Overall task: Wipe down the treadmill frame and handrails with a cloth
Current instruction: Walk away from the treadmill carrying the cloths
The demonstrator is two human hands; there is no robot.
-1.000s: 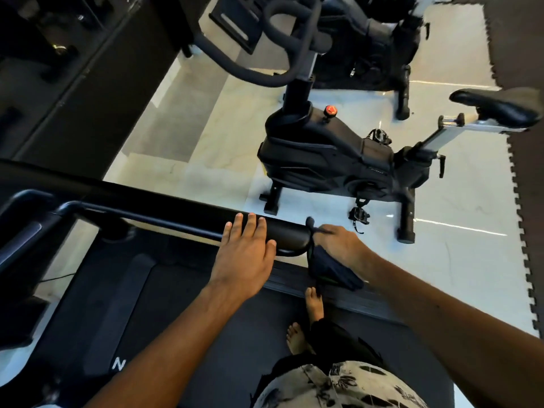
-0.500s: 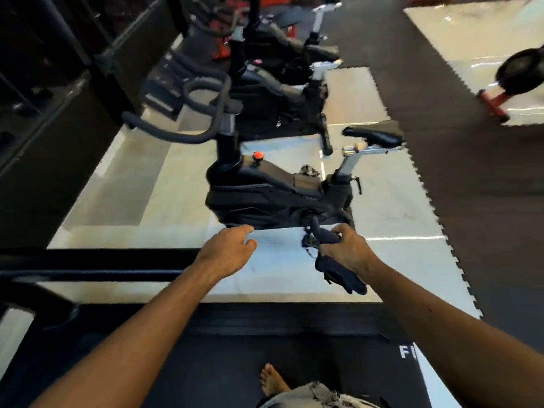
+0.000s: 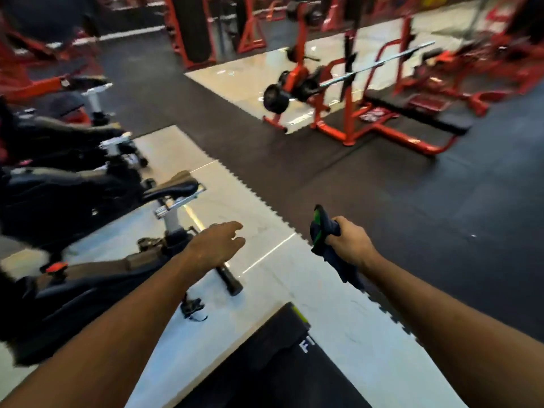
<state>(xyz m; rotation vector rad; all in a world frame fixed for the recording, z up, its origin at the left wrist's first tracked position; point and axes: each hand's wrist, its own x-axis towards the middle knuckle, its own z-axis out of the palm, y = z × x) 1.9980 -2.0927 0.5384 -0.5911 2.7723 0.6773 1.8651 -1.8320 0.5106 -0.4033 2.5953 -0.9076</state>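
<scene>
I see my right hand [image 3: 350, 241] gripping a dark cloth [image 3: 323, 231] in mid-air above the floor [image 3: 412, 201], and my left hand [image 3: 216, 245] loosely open over an exercise bike [image 3: 73, 284]. The treadmill [image 3: 265, 363] corner lies below, and red weight racks [image 3: 368, 113] stand beyond.

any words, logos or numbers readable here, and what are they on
"F" and part of a second letter, in white, on the black treadmill deck near its corner; the rest cannot be made out.
Red-and-white patch at the foot of the red rack: too blurred to read.
Nothing readable on the cloth or the nearest exercise bike.
</scene>
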